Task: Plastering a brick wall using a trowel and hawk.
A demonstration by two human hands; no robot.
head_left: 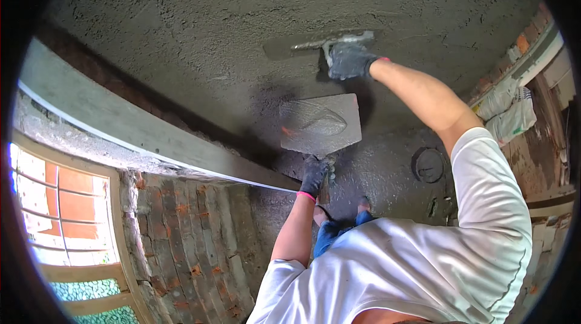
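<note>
Wearing a dark glove, my right hand [350,61] grips the handle of a long plastering trowel [281,47]. The trowel's blade lies against the rough grey mortar on the wall [200,27]. Lower down, my gloved left hand [314,174] is closed below a flat plasterer's hawk [348,109], whose handle is mostly hidden by the fingers. A smeared heap of wet mortar [321,121] rests on the hawk's plate. The hawk is held in front of my body, apart from the trowel.
A long pale beam or straight ledge [121,121] runs along the left. Beyond it are bare brickwork [193,239] and a barred window [66,215]. A round lid-like object [428,165] lies on the floor at right, and white sacks [508,112] stand farther right.
</note>
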